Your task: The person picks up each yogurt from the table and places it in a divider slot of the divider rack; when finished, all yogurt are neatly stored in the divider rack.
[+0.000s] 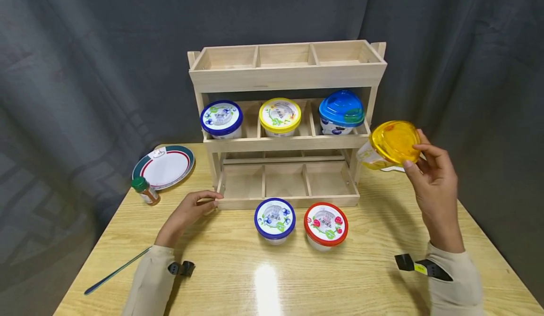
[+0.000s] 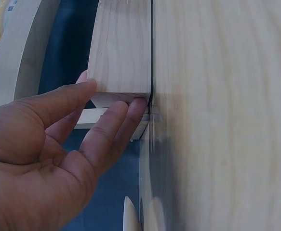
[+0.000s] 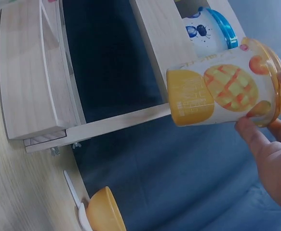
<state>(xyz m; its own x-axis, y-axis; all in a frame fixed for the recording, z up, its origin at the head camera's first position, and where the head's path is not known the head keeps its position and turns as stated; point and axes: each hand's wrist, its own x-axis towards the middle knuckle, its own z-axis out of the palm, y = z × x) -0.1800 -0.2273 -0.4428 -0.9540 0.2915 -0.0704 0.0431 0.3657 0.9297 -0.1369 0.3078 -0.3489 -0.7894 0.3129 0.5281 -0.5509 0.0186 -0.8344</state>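
Note:
My right hand (image 1: 437, 174) grips a yogurt cup (image 3: 227, 91) by its yellow see-through lid (image 1: 395, 141). The cup, printed with a mango picture, is held tilted in the air beside the right end of a three-tier wooden rack (image 1: 286, 80). At the rack's lower left front corner, my left hand (image 1: 195, 207) holds the end of the bottom tray (image 2: 121, 53) between thumb and fingers. On the middle tier stand a blue-lidded cup (image 1: 221, 117), a yellow-lidded cup (image 1: 279, 116) and a cup with a domed blue lid (image 1: 342, 110).
Before the rack, a blue-rimmed cup (image 1: 275, 220) and a red-rimmed cup (image 1: 326, 225) stand on the table. To the left are a plate (image 1: 170, 167), a green-capped jar (image 1: 146, 192) and a thin stick (image 1: 119, 269). An orange bowl (image 3: 104, 211) and white spoon (image 3: 77, 202) lie right of the rack.

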